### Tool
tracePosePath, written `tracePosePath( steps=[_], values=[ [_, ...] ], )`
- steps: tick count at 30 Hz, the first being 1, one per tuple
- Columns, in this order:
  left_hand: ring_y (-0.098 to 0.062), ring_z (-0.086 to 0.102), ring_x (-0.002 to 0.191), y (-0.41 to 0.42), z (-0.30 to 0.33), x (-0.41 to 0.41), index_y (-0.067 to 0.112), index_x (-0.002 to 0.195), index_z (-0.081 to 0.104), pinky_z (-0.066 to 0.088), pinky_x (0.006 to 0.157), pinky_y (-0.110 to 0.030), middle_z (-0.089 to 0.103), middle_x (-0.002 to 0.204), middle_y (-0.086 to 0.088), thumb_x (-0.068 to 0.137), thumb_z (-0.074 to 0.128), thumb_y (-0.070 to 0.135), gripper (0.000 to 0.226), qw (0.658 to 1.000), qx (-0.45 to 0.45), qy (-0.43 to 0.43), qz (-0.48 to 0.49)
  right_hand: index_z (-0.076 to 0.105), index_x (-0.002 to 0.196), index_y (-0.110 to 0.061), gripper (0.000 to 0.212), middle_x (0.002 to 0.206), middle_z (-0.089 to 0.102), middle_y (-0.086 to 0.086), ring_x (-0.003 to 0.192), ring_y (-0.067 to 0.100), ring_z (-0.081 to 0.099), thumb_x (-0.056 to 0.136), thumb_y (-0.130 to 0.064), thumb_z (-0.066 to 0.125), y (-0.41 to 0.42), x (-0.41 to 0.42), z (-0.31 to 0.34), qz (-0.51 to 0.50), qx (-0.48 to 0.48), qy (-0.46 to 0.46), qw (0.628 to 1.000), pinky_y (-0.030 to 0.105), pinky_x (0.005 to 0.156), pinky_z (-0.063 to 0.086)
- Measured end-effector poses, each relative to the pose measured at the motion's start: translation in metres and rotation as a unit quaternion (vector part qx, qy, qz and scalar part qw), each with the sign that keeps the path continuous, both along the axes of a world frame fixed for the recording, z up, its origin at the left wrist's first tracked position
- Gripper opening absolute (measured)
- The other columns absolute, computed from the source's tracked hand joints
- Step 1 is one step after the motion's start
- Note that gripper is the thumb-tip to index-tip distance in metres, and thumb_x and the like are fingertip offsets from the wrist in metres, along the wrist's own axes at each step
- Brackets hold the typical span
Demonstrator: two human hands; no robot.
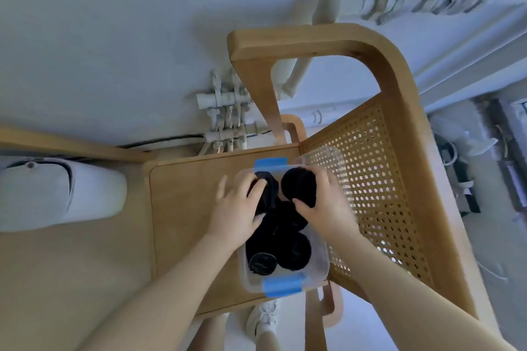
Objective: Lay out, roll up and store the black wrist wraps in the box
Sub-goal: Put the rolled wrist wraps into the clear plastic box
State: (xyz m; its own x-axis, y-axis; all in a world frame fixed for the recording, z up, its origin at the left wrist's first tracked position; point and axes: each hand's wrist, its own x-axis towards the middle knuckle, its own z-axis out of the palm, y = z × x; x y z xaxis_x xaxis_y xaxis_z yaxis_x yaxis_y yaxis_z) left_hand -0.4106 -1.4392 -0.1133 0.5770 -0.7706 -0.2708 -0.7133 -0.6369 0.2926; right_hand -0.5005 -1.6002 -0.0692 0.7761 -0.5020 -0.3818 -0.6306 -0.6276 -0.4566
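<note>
Storing step, by look of it: rolled wraps going into clear box [320, 265] with blue latches, sat on wooden chair seat [185, 222]. Nearest, below both hands: two finished rolls [295, 253] at box's near end. Left hand [236, 208], fingers curled round loose black wrap [266, 194], pressing it down left of other hand. Right hand [328, 205], fingers and thumb gripping round black roll [299, 186] over box's far end. Beyond fingers: cane chair back [376, 194]. Next: seat roll in far gap, tuck loose wrap, release.
</note>
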Motion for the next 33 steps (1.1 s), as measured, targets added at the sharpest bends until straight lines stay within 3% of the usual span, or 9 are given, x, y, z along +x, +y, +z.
tracePosePath(
  steps=[5, 11, 16, 20, 25, 26, 28, 30, 33],
  values=[
    [-0.025, 0.067, 0.092, -0.002, -0.032, -0.005, 0.014, 0.119, 0.063, 0.038, 0.100, -0.055, 0.063, 0.120, -0.006, 0.052, 0.087, 0.029, 0.073, 0.999, -0.022, -0.029, -0.006, 0.049, 0.123, -0.011, 0.071, 0.130, 0.054, 0.010, 0.115, 0.034, 0.054, 0.064, -0.023, 0.085, -0.010, -0.005, -0.038, 0.187, -0.126, 0.009, 0.974, 0.042, 0.086, 0.050],
    [-0.033, 0.063, 0.098, -0.023, -0.042, -0.001, 0.008, 0.112, 0.066, 0.047, 0.092, -0.048, 0.065, 0.112, -0.011, 0.052, 0.085, 0.019, 0.064, 0.997, -0.054, -0.045, 0.015, 0.048, 0.113, -0.011, 0.069, 0.115, 0.063, 0.013, 0.103, 0.034, 0.062, 0.056, -0.019, 0.087, -0.007, -0.013, -0.066, 0.223, -0.158, -0.002, 0.962, 0.040, 0.066, 0.056],
    [-0.031, 0.064, 0.096, -0.018, -0.047, -0.007, 0.004, 0.113, 0.066, 0.054, 0.079, -0.041, 0.064, 0.114, -0.012, 0.051, 0.085, 0.011, 0.065, 0.995, -0.082, -0.053, 0.022, 0.041, 0.135, -0.015, 0.056, 0.139, 0.045, 0.005, 0.127, 0.026, 0.043, 0.086, -0.031, 0.064, -0.009, 0.011, -0.069, 0.214, -0.118, 0.073, 0.967, 0.038, 0.084, 0.049],
    [-0.031, 0.064, 0.097, -0.013, -0.045, 0.000, 0.003, 0.116, 0.064, 0.054, 0.075, -0.039, 0.063, 0.114, -0.012, 0.057, 0.084, 0.015, 0.064, 0.995, -0.089, -0.030, 0.027, 0.031, 0.140, -0.014, 0.059, 0.137, 0.043, 0.007, 0.123, 0.027, 0.043, 0.092, -0.039, 0.055, -0.011, 0.025, -0.072, 0.206, -0.118, 0.098, 0.967, 0.035, 0.088, 0.044],
    [-0.034, 0.056, 0.112, -0.008, -0.036, 0.016, 0.008, 0.126, 0.058, 0.050, 0.084, -0.045, 0.056, 0.128, -0.009, 0.068, 0.081, 0.016, 0.063, 0.996, -0.085, 0.041, 0.004, -0.002, 0.152, -0.022, 0.065, 0.156, 0.006, 0.013, 0.143, 0.032, 0.004, 0.101, -0.041, 0.034, 0.010, 0.014, -0.085, 0.214, -0.141, 0.196, 0.947, 0.042, 0.115, 0.009],
    [-0.034, 0.055, 0.114, -0.008, -0.034, 0.018, 0.008, 0.128, 0.057, 0.050, 0.085, -0.045, 0.055, 0.129, -0.008, 0.070, 0.080, 0.017, 0.063, 0.996, -0.081, 0.048, -0.003, 0.000, 0.152, -0.021, 0.067, 0.156, 0.005, 0.015, 0.143, 0.034, 0.003, 0.100, -0.038, 0.038, 0.016, 0.011, -0.089, 0.205, -0.149, 0.196, 0.947, 0.044, 0.115, 0.007],
    [-0.033, 0.056, 0.112, -0.006, -0.032, 0.021, 0.008, 0.127, 0.057, 0.052, 0.082, -0.043, 0.055, 0.128, -0.008, 0.068, 0.082, 0.018, 0.065, 0.996, -0.068, 0.044, -0.022, 0.030, 0.146, -0.010, 0.060, 0.146, 0.032, 0.020, 0.133, 0.036, 0.024, 0.092, -0.024, 0.049, 0.026, 0.006, -0.090, 0.172, -0.180, 0.100, 0.963, 0.045, 0.108, 0.018],
    [-0.034, 0.059, 0.105, -0.006, -0.032, 0.023, 0.007, 0.122, 0.060, 0.055, 0.075, -0.043, 0.058, 0.123, -0.009, 0.062, 0.086, 0.018, 0.066, 0.997, -0.054, 0.040, -0.038, 0.055, 0.123, -0.004, 0.044, 0.121, 0.053, 0.015, 0.114, 0.031, 0.045, 0.081, -0.013, 0.045, 0.034, -0.006, -0.091, 0.188, -0.179, -0.011, 0.966, 0.039, 0.096, 0.032],
    [-0.036, 0.060, 0.101, -0.008, -0.034, 0.023, 0.006, 0.118, 0.061, 0.057, 0.070, -0.046, 0.060, 0.118, -0.011, 0.058, 0.087, 0.016, 0.065, 0.997, -0.056, 0.035, -0.038, 0.069, 0.102, -0.009, 0.037, 0.103, 0.067, 0.007, 0.092, 0.024, 0.066, 0.065, -0.007, 0.068, 0.045, -0.027, -0.090, 0.273, -0.111, -0.031, 0.955, 0.034, 0.082, 0.052]
  ],
)
